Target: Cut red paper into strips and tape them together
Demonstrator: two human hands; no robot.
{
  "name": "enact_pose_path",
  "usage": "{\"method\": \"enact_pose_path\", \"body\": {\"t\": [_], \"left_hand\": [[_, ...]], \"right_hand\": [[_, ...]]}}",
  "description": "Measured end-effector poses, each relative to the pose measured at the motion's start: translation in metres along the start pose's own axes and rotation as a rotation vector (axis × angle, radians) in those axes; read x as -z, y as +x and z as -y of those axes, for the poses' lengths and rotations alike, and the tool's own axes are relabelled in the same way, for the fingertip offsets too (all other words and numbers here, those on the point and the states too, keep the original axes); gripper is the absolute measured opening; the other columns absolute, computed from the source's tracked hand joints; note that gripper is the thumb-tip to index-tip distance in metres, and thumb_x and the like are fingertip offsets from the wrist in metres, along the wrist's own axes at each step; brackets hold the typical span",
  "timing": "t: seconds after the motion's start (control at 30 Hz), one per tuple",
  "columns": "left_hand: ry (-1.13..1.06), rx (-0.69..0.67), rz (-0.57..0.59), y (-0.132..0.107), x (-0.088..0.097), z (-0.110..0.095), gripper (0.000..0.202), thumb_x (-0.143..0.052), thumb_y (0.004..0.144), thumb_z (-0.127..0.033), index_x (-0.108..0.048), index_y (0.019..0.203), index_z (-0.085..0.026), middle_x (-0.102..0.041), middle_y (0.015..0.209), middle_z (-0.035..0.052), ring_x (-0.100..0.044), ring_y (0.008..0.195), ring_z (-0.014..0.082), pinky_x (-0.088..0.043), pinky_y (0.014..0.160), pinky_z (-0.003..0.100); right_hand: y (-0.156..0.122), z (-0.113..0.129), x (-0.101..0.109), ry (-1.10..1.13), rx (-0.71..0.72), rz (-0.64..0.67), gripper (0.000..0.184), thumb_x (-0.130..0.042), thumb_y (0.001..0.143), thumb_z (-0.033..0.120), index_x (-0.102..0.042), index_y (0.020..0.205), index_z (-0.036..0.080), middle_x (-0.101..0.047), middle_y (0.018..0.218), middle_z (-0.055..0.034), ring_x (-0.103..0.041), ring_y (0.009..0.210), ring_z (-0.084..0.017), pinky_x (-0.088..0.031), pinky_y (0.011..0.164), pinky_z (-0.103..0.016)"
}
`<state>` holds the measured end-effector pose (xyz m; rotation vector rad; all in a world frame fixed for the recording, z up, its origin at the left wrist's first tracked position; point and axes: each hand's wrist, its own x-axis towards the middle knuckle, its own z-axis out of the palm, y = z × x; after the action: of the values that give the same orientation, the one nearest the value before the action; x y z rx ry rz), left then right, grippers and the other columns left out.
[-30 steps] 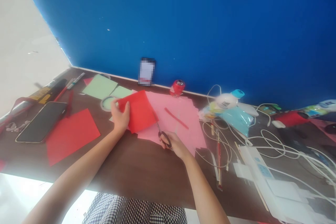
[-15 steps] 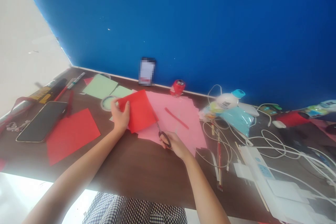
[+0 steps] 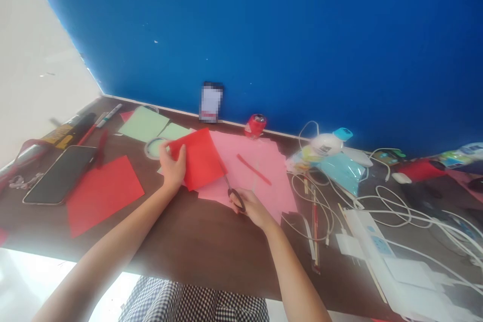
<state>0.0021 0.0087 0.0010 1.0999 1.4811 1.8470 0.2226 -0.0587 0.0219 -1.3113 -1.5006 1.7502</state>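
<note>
My left hand (image 3: 174,167) grips the left side of a red sheet of paper (image 3: 202,161), its thumb lying on top. The sheet is tilted over a layer of pink paper (image 3: 247,148). Fingers of my right hand (image 3: 249,206) are closed round the dark handles of a pair of scissors (image 3: 236,198). The blades reach up to the red sheet's right edge; how far they are apart is too small to tell. A narrow red paper strip (image 3: 253,169) lies on the pink paper, right of the sheet.
Another red sheet (image 3: 103,196) and a phone (image 3: 60,175) lie on the left. Behind are green papers (image 3: 143,124), a roll of tape (image 3: 154,148) and a red round object (image 3: 255,126). To the right are white cables (image 3: 402,214), a bottle (image 3: 328,144) and a power strip (image 3: 373,236).
</note>
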Motion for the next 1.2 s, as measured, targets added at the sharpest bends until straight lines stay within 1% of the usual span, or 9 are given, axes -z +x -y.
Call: {"method": "enact_pose_path", "body": {"t": [0.43, 0.7, 0.9, 1.03, 1.2], "left_hand": [[-0.009, -0.001, 0.003, 0.0003, 0.0004, 0.0015, 0.034, -0.058, 0.077, -0.034, -0.042, 0.103, -0.020, -0.056, 0.094, 0.0062, -0.060, 0.086, 0.0180, -0.049, 0.075, 0.034], [-0.012, 0.007, 0.013, 0.0003, 0.0004, -0.0006, 0.033, -0.058, 0.078, -0.034, -0.041, 0.103, -0.021, -0.057, 0.094, 0.0062, -0.060, 0.086, 0.0176, -0.049, 0.076, 0.033], [-0.033, 0.012, 0.015, 0.0011, 0.0005, 0.0023, 0.035, -0.058, 0.077, -0.034, -0.041, 0.104, -0.020, -0.057, 0.094, 0.0062, -0.061, 0.086, 0.0180, -0.050, 0.076, 0.033], [-0.032, 0.014, 0.021, 0.0013, 0.0006, 0.0029, 0.035, -0.058, 0.077, -0.034, -0.041, 0.104, -0.021, -0.057, 0.094, 0.0063, -0.061, 0.087, 0.0184, -0.049, 0.077, 0.034], [-0.030, 0.019, 0.030, 0.0005, 0.0009, 0.0005, 0.033, -0.058, 0.078, -0.033, -0.041, 0.103, -0.021, -0.058, 0.093, 0.0061, -0.061, 0.086, 0.0184, -0.050, 0.075, 0.034]], "right_hand": [[-0.0007, 0.0010, 0.0000, -0.037, 0.017, -0.005, 0.029, -0.046, 0.082, 0.042, -0.044, 0.065, 0.018, -0.044, 0.052, 0.0036, -0.038, 0.051, -0.010, -0.025, 0.048, -0.023], [-0.0002, 0.0014, 0.0005, -0.035, 0.015, 0.011, 0.029, -0.048, 0.081, 0.041, -0.042, 0.064, 0.019, -0.043, 0.052, 0.0040, -0.038, 0.052, -0.010, -0.025, 0.049, -0.023], [-0.0006, 0.0023, 0.0004, -0.055, 0.019, 0.000, 0.032, -0.047, 0.081, 0.044, -0.043, 0.064, 0.019, -0.043, 0.053, 0.0037, -0.038, 0.051, -0.010, -0.025, 0.048, -0.023], [-0.0006, 0.0031, 0.0005, -0.054, 0.019, 0.007, 0.031, -0.050, 0.080, 0.043, -0.042, 0.062, 0.019, -0.043, 0.053, 0.0039, -0.039, 0.051, -0.010, -0.025, 0.048, -0.023], [-0.0002, 0.0027, 0.0005, -0.054, 0.034, 0.013, 0.030, -0.048, 0.081, 0.040, -0.040, 0.061, 0.019, -0.043, 0.052, 0.0042, -0.038, 0.051, -0.009, -0.027, 0.051, -0.024]]}}
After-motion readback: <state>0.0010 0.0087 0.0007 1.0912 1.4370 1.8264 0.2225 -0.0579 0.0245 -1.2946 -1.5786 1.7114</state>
